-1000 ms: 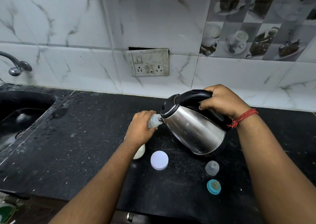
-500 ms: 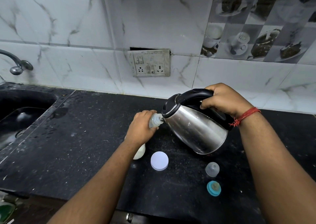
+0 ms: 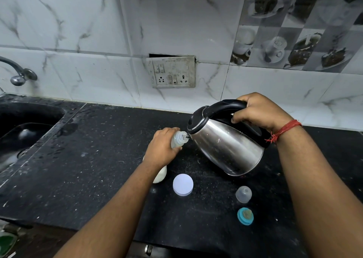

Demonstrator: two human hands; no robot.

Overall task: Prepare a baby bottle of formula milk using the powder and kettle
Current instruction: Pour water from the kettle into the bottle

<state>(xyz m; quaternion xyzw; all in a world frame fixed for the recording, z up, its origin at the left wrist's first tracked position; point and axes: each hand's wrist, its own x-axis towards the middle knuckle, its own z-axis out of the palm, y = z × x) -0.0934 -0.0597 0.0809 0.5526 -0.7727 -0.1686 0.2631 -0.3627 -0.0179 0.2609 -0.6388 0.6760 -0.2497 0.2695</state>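
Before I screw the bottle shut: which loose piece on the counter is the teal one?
The teal ring, nearest the counter's front edge; the clear cap and white lid lie farther back.

Right hand (image 3: 259, 112) tilts the steel kettle (image 3: 225, 145), spout at the baby bottle (image 3: 177, 139) gripped by the left hand (image 3: 162, 149).

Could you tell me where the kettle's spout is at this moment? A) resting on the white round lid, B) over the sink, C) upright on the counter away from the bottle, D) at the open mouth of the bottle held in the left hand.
D: the kettle, tilted by the right hand, has its spout at the mouth of the bottle gripped by the left hand.
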